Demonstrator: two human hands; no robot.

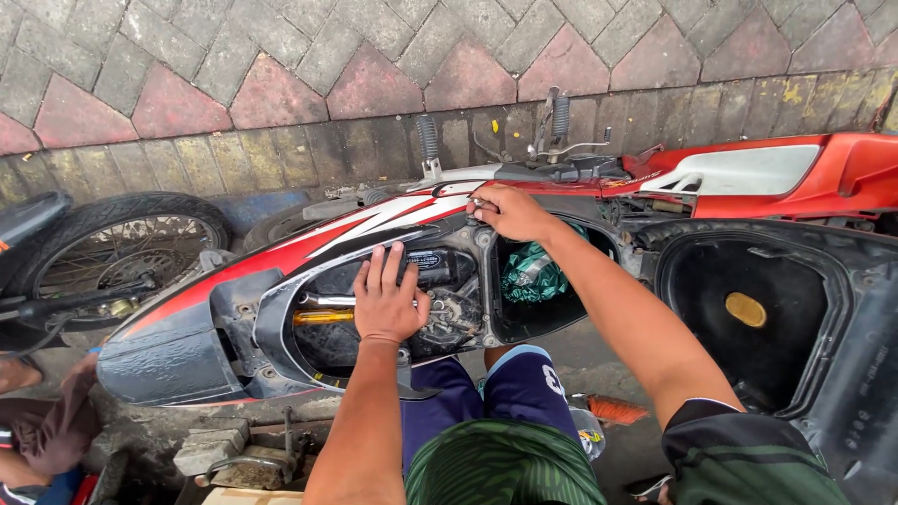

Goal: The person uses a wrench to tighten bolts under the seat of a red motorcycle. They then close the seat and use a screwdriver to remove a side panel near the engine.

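Note:
A red, white and black motorbike (pixel 281 248) lies across my view with its under-seat space open. My left hand (pixel 388 299) rests flat, fingers apart, on the dark parts inside the frame opening (pixel 449 318). Just left of that hand lie a yellow-handled screwdriver (pixel 323 317) and a chrome tool (pixel 323 300). My right hand (pixel 510 213) reaches to the far edge of the opening, its fingertips pinched on a small metal piece (pixel 477 201) at the body panel. A green bag (pixel 533 276) sits in the compartment below that hand.
The raised black seat underside (pixel 748 374), with a yellow oval patch, stands at the right. A spoked wheel (pixel 112 248) is at the left. Another person's arm and clothing (pixel 37 430) show at bottom left. An orange brush (pixel 617 409) lies on the ground. Brick paving (pixel 374 56) lies beyond.

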